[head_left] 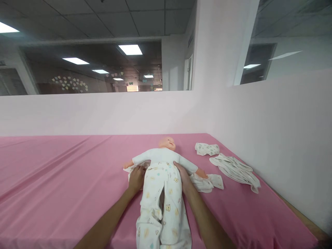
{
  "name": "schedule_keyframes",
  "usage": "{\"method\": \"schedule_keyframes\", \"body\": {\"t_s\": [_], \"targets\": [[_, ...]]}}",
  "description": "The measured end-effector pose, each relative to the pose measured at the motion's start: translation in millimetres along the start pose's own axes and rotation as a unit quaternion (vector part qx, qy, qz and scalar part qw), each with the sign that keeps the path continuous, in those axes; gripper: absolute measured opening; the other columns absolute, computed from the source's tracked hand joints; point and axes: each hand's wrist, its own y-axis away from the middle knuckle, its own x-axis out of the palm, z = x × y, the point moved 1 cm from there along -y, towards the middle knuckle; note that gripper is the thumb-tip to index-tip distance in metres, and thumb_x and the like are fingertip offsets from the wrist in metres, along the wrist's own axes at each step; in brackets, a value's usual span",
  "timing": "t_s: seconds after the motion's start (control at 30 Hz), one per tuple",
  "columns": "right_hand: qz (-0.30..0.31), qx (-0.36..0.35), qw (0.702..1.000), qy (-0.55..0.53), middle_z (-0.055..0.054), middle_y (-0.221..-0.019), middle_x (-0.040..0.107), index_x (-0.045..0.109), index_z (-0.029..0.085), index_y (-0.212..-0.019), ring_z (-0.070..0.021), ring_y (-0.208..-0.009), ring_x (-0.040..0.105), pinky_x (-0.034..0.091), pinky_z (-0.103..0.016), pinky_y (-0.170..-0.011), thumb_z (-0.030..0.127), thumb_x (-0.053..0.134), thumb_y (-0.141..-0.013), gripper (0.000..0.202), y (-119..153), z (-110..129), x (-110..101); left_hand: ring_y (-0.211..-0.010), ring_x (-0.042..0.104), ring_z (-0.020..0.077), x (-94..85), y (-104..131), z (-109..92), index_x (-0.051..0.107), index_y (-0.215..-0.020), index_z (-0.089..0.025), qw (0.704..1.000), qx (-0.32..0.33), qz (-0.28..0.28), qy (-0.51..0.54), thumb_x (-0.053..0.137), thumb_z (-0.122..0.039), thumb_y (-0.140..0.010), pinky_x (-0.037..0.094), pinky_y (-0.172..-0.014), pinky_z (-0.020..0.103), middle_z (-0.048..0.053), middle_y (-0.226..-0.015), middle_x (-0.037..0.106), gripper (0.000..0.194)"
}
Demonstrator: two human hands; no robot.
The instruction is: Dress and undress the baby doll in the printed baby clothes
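A baby doll (167,143) lies on its back with its head at the far end and arms spread. It wears a white long-sleeved top (162,155) and white printed baby trousers (168,193) drawn up to its waist. My left hand (137,178) is closed beside the waist at the left, fingers curled by the cloth; what they hold is hidden. At the right side of the waistband, my right hand (183,174) grips the trousers, thumb on top and fingers hidden. A white garment (204,183) is spread under the doll, showing beneath both arms.
A pink sheet (77,183) covers the padded table. To the right lie a folded printed cloth (206,149) and a crumpled white striped cloth (236,169), near a white wall (280,138). Another wall (103,114) with windows bounds the far edge.
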Motion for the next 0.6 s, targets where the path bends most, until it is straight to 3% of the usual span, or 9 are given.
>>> {"method": "schedule_keyframes", "body": {"t_s": [0.13, 0.23, 0.37, 0.47, 0.53, 0.6], "targets": [[0.019, 0.022, 0.999, -0.029, -0.007, -0.085, 0.075, 0.067, 0.015, -0.103, -0.0244, -0.087, 0.071, 0.055, -0.037, -0.081, 0.047, 0.066, -0.076, 0.042, 1, 0, -2, -0.132, 0.029, 0.0437, -7.6, -8, 19, 0.05, -0.125, -0.006, 0.984, -0.055, -0.082, -0.145, 0.053, -0.04, -0.082, 0.019, -0.106, 0.054, 0.029, -0.135, 0.043, 0.055], [0.008, 0.018, 0.999, -0.034, -0.007, -0.083, 0.075, 0.066, 0.015, -0.102, -0.0246, -0.086, 0.071, 0.055, -0.037, -0.081, 0.046, 0.068, -0.074, 0.041, 0, -1, -4, -0.128, 0.034, 0.0473, -17.3, -16, 33, 0.05, -0.124, -0.002, 0.971, -0.1, -0.089, -0.2, 0.054, -0.056, -0.078, 0.023, -0.101, 0.057, 0.033, -0.13, 0.047, 0.071], [-0.003, 0.003, 0.999, -0.036, -0.006, -0.082, 0.075, 0.067, 0.018, -0.1, -0.0257, -0.087, 0.07, 0.055, -0.038, -0.081, 0.044, 0.07, -0.073, 0.038, 0, 0, -5, -0.119, 0.047, 0.0408, -18.8, -25, 39, 0.061, -0.1, -0.015, 0.968, -0.1, -0.059, -0.224, 0.049, -0.057, -0.081, 0.03, -0.097, 0.052, 0.021, -0.113, 0.064, 0.048], [-0.001, -0.01, 0.999, -0.037, -0.007, -0.083, 0.075, 0.067, 0.018, -0.1, -0.0275, -0.088, 0.07, 0.055, -0.039, -0.081, 0.043, 0.07, -0.073, 0.037, 2, 3, -4, -0.109, 0.056, 0.0354, -23.0, -27, 43, 0.06, -0.083, -0.019, 0.97, -0.102, -0.047, -0.216, 0.048, -0.051, -0.083, 0.036, -0.092, 0.045, 0.015, -0.096, 0.069, 0.034], [0.002, -0.019, 0.999, -0.04, -0.008, -0.084, 0.075, 0.067, 0.018, -0.101, -0.0289, -0.09, 0.069, 0.055, -0.04, -0.081, 0.042, 0.071, -0.073, 0.037, 5, 5, -2, -0.098, 0.062, 0.0323, -40.1, -26, 52, 0.057, -0.081, -0.02, 0.971, -0.121, -0.055, -0.201, 0.05, -0.049, -0.082, 0.041, -0.083, 0.04, 0.012, -0.09, 0.069, 0.03], [0.004, -0.032, 0.998, -0.045, -0.009, -0.087, 0.075, 0.067, 0.017, -0.102, -0.0295, -0.092, 0.069, 0.054, -0.041, -0.083, 0.041, 0.071, -0.073, 0.038, 7, 8, 1, -0.09, 0.064, 0.0312, -72.7, -20, 67, 0.055, -0.083, -0.021, 0.966, -0.156, -0.087, -0.186, 0.051, -0.048, -0.081, 0.044, -0.076, 0.037, 0.011, -0.089, 0.068, 0.027]]}}
